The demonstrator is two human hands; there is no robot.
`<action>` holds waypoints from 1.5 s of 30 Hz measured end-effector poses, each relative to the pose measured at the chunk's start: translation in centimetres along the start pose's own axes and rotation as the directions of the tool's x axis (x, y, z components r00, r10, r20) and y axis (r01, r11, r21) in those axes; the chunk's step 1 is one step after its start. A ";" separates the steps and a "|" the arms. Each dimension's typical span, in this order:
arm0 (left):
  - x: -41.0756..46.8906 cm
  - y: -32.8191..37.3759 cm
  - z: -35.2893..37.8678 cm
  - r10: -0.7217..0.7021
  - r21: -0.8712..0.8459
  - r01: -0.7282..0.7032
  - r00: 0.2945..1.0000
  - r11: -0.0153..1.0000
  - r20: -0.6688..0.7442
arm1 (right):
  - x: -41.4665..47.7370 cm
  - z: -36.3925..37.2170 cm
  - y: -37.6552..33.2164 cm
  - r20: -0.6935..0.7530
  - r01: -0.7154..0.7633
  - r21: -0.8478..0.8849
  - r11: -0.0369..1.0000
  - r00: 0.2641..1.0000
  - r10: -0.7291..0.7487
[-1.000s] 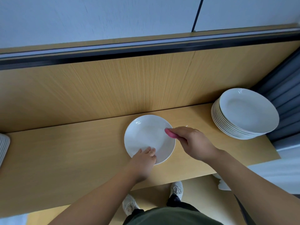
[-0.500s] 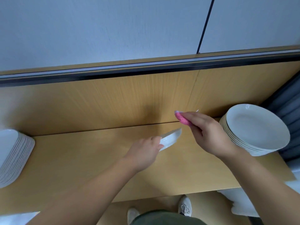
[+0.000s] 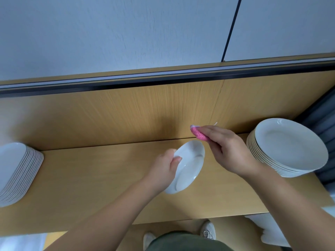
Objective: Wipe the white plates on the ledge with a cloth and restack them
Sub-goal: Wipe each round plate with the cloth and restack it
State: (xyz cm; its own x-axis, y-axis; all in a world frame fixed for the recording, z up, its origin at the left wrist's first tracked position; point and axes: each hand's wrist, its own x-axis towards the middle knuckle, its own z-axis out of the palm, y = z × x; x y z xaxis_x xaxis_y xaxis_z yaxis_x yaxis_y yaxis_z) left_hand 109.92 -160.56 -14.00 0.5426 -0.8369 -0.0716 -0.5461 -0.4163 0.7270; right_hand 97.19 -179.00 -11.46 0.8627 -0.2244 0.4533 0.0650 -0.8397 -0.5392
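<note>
My left hand (image 3: pixel 164 167) grips the left rim of a white plate (image 3: pixel 188 165) and holds it tilted above the wooden ledge (image 3: pixel 90 178). My right hand (image 3: pixel 228 151) holds a folded pink cloth (image 3: pixel 199 134) just above the plate's upper right edge, not touching its face. A stack of white plates (image 3: pixel 286 147) stands at the right end of the ledge, right of my right hand. Another stack of white plates (image 3: pixel 16 171) stands at the left end, partly cut off by the frame.
A wooden back panel (image 3: pixel 126 113) rises behind the ledge, with a dark rail above it. A grey curtain (image 3: pixel 322 113) hangs at the far right. Below the ledge's front edge I see my shoes and something white (image 3: pixel 268 230) on the floor.
My left hand has lifted the plate off the ledge and turned it, so its face now shows tilted toward me. My right hand with the cloth rose and stays beside it.
</note>
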 end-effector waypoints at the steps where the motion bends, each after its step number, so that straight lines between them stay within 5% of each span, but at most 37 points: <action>1: 0.1 -0.4 -0.2 -0.020 -0.010 0.019 1.000 1.000 -0.008 | 0.1 0.2 0.0 0.007 -0.002 0.002 1.000 1.000 0.002; 6: 0.5 -2.9 -1.9 -0.103 -0.117 0.102 0.995 0.988 -0.006 | 1.0 1.8 -0.3 0.043 -0.010 0.010 1.000 0.999 0.010; 14: 0.3 -6.7 -4.0 -0.216 0.087 0.203 0.960 0.975 0.181 | 3.8 8.1 1.5 0.226 0.006 -0.105 0.994 0.974 0.018; 22: -0.4 -9.0 -4.0 -0.299 0.029 0.298 0.940 0.954 0.166 | 5.5 14.9 1.9 0.527 -0.004 -0.202 0.979 0.843 0.112; 27: -0.9 -10.8 -3.6 -0.370 -0.060 0.382 0.917 0.922 0.152 | 5.8 16.8 2.0 0.528 -0.229 -0.030 0.973 0.823 0.210; 36: -1.7 -13.1 -2.6 -0.441 -0.274 0.463 0.886 0.843 0.143 | 4.0 17.2 3.1 0.492 -0.450 -0.042 0.892 0.768 0.410; 45: -2.2 -13.9 -2.1 -0.462 -0.326 0.490 0.872 0.808 0.164 | -1.4 16.8 2.9 0.367 -0.704 0.023 0.710 0.666 0.649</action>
State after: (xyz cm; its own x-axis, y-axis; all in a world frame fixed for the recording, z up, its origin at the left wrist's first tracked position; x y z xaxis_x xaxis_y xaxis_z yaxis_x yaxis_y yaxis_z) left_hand 117.68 -152.22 -22.56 0.6203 -0.5955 -0.5105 0.0324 -0.6308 0.7752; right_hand 104.63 -172.78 -25.58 0.8009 -0.5134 -0.3082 -0.5497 -0.4262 -0.7185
